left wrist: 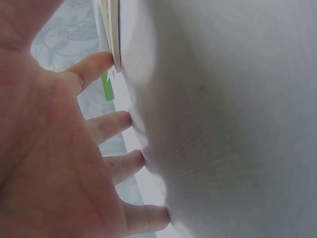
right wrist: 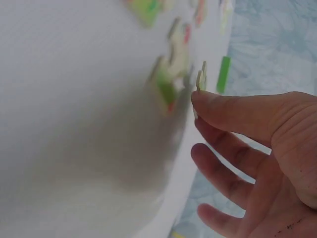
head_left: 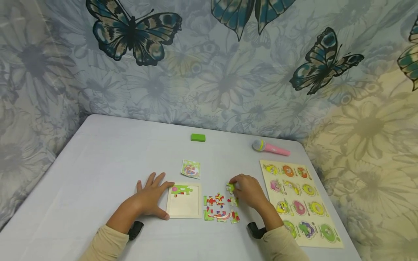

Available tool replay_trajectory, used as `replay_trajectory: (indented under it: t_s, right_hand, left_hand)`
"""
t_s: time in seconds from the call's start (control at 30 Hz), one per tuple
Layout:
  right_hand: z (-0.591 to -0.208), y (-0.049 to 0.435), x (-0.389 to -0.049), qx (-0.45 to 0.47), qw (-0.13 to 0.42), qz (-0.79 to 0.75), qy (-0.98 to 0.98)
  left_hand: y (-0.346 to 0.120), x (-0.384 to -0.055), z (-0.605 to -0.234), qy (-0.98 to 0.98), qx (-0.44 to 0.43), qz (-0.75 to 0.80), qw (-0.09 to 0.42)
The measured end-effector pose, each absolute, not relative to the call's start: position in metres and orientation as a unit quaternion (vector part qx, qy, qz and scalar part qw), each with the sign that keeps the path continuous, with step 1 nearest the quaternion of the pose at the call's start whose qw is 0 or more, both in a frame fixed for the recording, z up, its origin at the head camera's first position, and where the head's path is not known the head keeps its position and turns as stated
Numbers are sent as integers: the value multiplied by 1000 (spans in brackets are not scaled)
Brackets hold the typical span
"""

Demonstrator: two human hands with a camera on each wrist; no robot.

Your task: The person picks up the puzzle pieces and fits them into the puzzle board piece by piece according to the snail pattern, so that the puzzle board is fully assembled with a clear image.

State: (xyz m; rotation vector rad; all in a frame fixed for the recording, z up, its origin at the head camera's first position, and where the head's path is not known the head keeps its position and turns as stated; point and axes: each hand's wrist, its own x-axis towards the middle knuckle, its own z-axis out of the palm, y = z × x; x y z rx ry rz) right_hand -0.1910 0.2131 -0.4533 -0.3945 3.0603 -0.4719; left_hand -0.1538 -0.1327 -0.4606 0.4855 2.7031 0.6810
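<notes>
My left hand [head_left: 148, 198] is spread flat on the table at the left side of a square wooden puzzle tray [head_left: 184, 209]. Its index fingertip touches the tray's upper left corner, and the thumb rests by the lower left one. Green pieces [head_left: 183, 189] with a pink flower lie joined along the tray's top edge. Between thumb and index finger, my right hand [head_left: 249, 191] pinches a green jigsaw piece [right wrist: 202, 77], held on edge in the right wrist view. Below it, several loose jigsaw pieces [head_left: 215, 214] in red, green and white lie right of the tray.
A small picture card [head_left: 191, 169] lies behind the tray, and a green block [head_left: 198, 137] farther back. At the right are a pink toy microphone [head_left: 275, 149] and a large fruit board [head_left: 305, 197]. A patterned wall [head_left: 202, 87] stands behind the white table [head_left: 114, 152].
</notes>
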Motion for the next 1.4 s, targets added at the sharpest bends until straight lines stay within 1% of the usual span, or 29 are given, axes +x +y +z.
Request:
replay_trajectory:
  t_s: [0.2,0.43,0.63,0.87,1.1,1.23,1.4]
  right_hand:
    - [-446,188,-187,-159,-1,-165,973]
    - [-449,145,-187,-251,0,-145,957]
    - [-456,122,-184,-303,-6,-108,947]
    - [-459,113,-181,-295,-28,-78,952]
    - [-455,106,-178,-276,-34,-63,959]
    - [-453,106,-178,-269,-16,-71,960]
    - [-450,115,-180,-276,34,-118,953]
  left_hand:
    - [-131,-155,-460,943,169,237,158]
    - [-131,-153,-458,943,161,242,164]
    - [-130,-154,-461,945,159,237,161]
    - [-130,-155,-462,947,158,229,159]
    - [-130,-156,-459,947,161,226,160]
    - [-129,-157,-460,947,164,227,158]
    - [-129,-157,-461,947,162,223,163]
